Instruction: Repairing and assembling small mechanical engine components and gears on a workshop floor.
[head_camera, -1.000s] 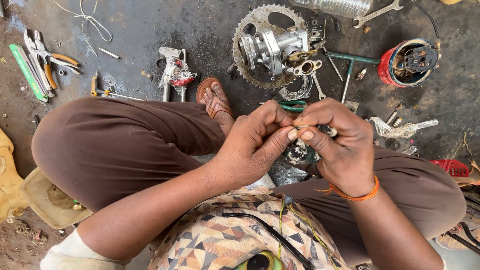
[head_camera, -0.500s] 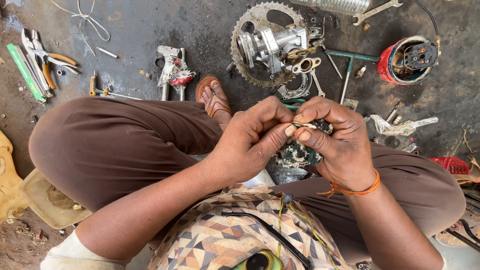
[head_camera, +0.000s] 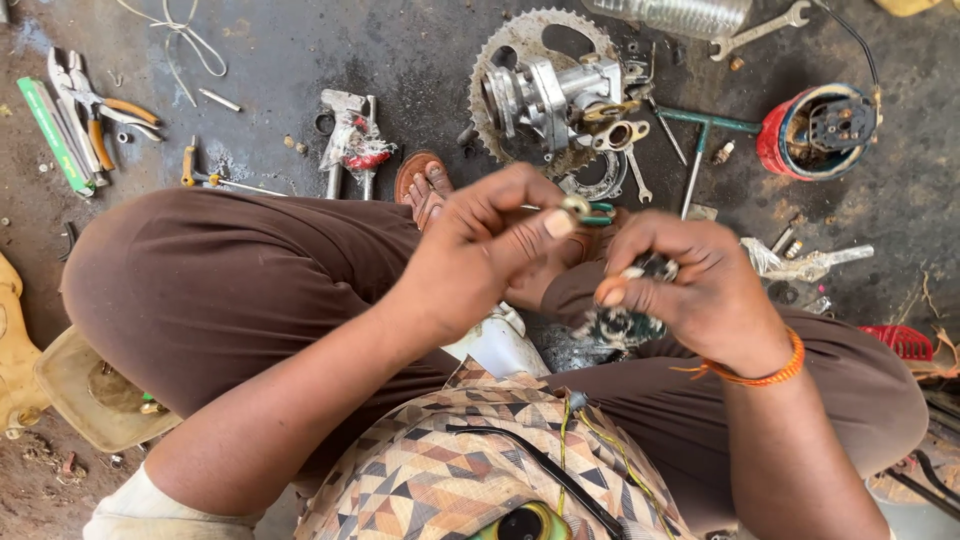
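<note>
I sit cross-legged on a grimy floor in brown trousers. My left hand (head_camera: 480, 250) pinches a small pale ring-shaped part (head_camera: 574, 206) between thumb and fingertips, just left of my right hand. My right hand (head_camera: 695, 290), with an orange band at the wrist, grips a small dark metal assembly (head_camera: 625, 322) with a greenish lower part. The two hands are a little apart above my lap. A green-handled tool (head_camera: 600, 212) shows just behind the left fingertips.
On the floor ahead lie a toothed sprocket (head_camera: 500, 60) with a silver metal housing (head_camera: 550, 95) on it, a red round can (head_camera: 815, 135), a green T-handle wrench (head_camera: 700, 125), a spanner (head_camera: 760, 30), pliers (head_camera: 95, 110), a screwdriver (head_camera: 215, 180) and my sandalled foot (head_camera: 425, 185). A yellow plastic tray (head_camera: 70, 390) sits at the left.
The hands were pressed together over the small assembly; now they have parted, the left hand drawing away to the left with the small ring part between its fingertips.
</note>
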